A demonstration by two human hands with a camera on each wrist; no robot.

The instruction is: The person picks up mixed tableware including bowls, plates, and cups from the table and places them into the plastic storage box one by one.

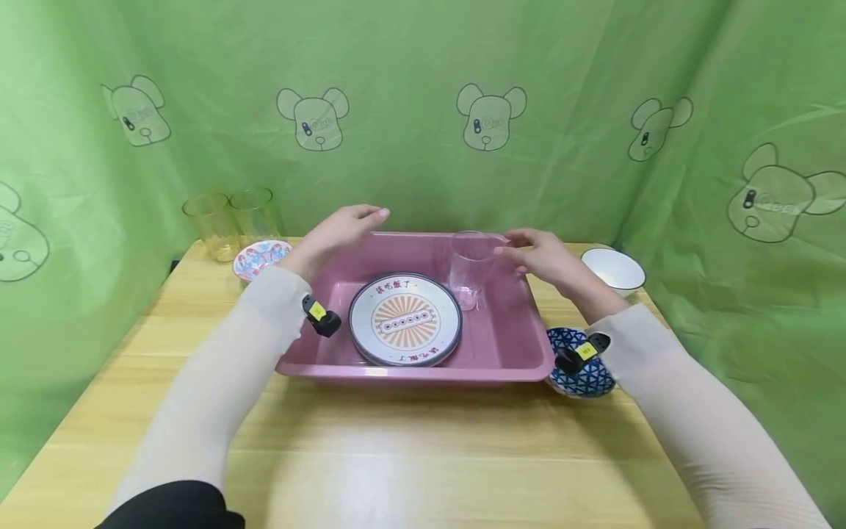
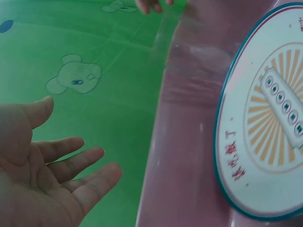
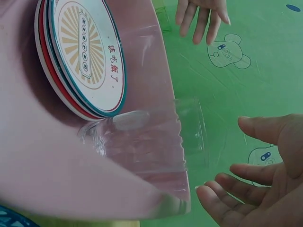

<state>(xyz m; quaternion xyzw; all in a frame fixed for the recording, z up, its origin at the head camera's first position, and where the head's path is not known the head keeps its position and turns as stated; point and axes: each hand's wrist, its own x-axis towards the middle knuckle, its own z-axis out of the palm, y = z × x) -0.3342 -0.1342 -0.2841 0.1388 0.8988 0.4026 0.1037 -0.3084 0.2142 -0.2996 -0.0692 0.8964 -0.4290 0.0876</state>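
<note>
A pink plastic basin (image 1: 416, 373) sits on the wooden table. Inside lies a stack of round plates (image 1: 405, 294), the top one white with an orange sunburst and red characters. Beside the stack, at the basin's back right, stands a clear glass (image 1: 466, 268). My right hand (image 1: 545, 257) is just right of the glass's rim; in the right wrist view its fingers (image 3: 222, 189) are spread and relaxed, with a gap to the glass. Over the basin's back left edge hovers my left hand (image 1: 340, 234), holding nothing, its fingers (image 2: 97, 187) loosely extended.
Two yellowish glasses (image 1: 218, 231) stand at the table's back left, by a pink-and-blue patterned bowl (image 1: 261, 257). Right of the basin are a blue patterned bowl (image 1: 581, 386) and, further back, a white bowl (image 1: 613, 268). A green curtain (image 1: 403, 176) hangs around the table.
</note>
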